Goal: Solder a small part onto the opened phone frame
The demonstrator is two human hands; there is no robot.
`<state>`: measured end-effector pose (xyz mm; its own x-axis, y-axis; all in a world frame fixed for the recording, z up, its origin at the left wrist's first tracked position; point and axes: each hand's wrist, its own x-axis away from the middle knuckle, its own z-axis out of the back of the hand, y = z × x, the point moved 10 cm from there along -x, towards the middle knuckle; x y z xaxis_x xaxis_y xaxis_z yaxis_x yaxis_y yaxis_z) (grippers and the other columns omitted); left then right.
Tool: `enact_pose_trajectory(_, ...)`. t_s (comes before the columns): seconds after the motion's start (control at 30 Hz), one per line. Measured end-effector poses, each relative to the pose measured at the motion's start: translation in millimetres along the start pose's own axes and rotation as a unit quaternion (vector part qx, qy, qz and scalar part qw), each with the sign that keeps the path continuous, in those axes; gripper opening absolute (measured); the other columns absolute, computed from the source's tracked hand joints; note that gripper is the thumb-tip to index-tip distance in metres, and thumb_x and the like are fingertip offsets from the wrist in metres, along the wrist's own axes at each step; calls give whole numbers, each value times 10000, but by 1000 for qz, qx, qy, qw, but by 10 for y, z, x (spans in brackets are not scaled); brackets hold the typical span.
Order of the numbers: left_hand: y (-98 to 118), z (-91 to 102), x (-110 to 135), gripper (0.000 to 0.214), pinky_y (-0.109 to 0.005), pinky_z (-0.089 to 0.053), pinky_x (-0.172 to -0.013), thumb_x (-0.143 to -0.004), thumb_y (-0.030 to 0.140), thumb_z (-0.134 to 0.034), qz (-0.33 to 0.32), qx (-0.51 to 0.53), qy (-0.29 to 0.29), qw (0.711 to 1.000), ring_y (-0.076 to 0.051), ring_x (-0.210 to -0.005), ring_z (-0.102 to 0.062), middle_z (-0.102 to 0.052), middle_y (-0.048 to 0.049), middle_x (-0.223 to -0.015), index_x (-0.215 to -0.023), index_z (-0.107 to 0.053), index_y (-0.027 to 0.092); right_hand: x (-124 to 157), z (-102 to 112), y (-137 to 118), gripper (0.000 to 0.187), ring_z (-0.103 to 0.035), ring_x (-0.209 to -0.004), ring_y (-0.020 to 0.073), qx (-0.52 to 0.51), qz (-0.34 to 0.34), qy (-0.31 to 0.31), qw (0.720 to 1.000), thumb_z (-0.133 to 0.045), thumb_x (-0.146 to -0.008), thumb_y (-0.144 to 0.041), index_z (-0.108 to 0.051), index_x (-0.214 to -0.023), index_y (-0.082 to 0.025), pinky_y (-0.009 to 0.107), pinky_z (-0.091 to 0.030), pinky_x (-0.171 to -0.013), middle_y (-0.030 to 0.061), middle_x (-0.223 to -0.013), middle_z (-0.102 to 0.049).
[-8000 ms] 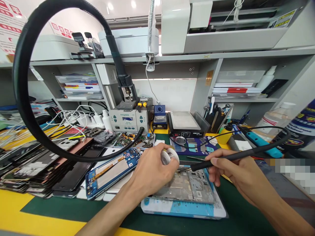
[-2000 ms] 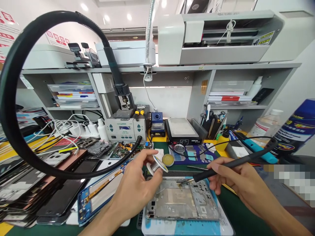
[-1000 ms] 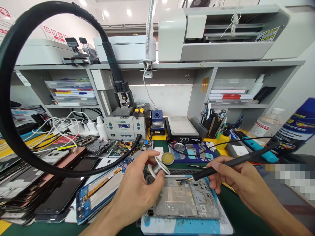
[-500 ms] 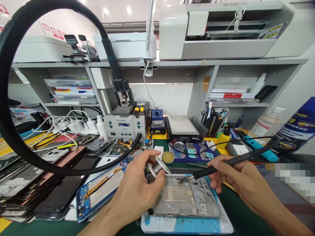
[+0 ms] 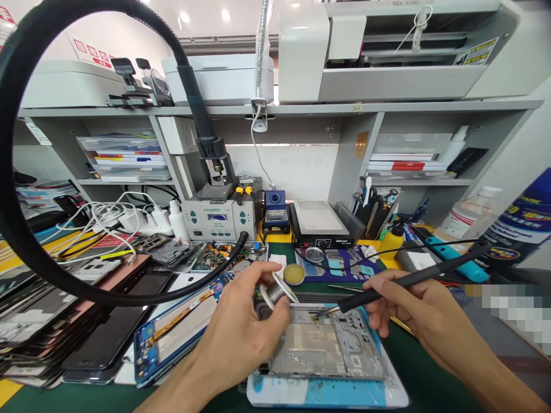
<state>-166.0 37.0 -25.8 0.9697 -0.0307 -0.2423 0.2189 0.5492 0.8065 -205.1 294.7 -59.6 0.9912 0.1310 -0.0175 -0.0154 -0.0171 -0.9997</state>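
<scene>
Between the thumb and fingers of my left hand is a small spool of solder wire. It is held just above the upper left corner of a bare phone frame. My right hand grips a black soldering iron like a pen. The iron's metal tip rests at a small brownish spot near the frame's upper edge. Under the frame lies a blue and white phone-shaped panel. Beyond the spool sits a round tin of yellowish paste.
A thick black hose loops across the left side. Phone parts are stacked at left, near a blue phone frame. Behind stand a hot-air station and a hot plate. Tweezers lie near my right hand.
Hardly anything differs. Both hands, the solder spool and the soldering iron keep their places, and the view has shifted very slightly.
</scene>
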Motion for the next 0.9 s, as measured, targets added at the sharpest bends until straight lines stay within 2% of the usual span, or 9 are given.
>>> enact_pose_trajectory(0.2,23,11,-2,343,-276,-467,-584,-874,353,-589,-9,-9,4,1000,-213,-849,-637,-685,-26,-1007,-1204,-578,260,-4,-18,-15,396,-693,-510,204,2,4,-4,1000,-817,-811,-543,-728,-791,-158,273,-570,-433,76,-607,-745)
enact_pose_trajectory(0.43,16,1,9,344,-251,-451,-535,-892,353,-594,-6,-15,-4,1000,-152,-676,-581,-667,-17,-988,-1221,-565,257,11,12,6,324,-700,-541,207,7,6,-9,1000,-802,-850,-481,-729,-824,-167,284,-582,-466,70,-638,-753)
enact_pose_trajectory(0.7,11,-6,16,349,-262,-456,-570,-898,341,-594,-9,-13,0,1000,-161,-716,-603,-667,-22,-1013,-1236,-558,259,11,-7,-16,328,-700,-536,209,5,8,-8,1000,-812,-840,-479,-732,-823,-162,286,-580,-469,75,-629,-752)
enact_pose_trajectory(0.9,43,-8,16,335,-288,-464,-636,-907,340,-587,-14,-14,-1,1000,-198,-826,-640,-663,-27,-1024,-1230,-555,257,20,-14,-39,325,-702,-536,209,-2,16,-8,1000,-818,-834,-472,-736,-810,-158,280,-577,-462,73,-633,-748)
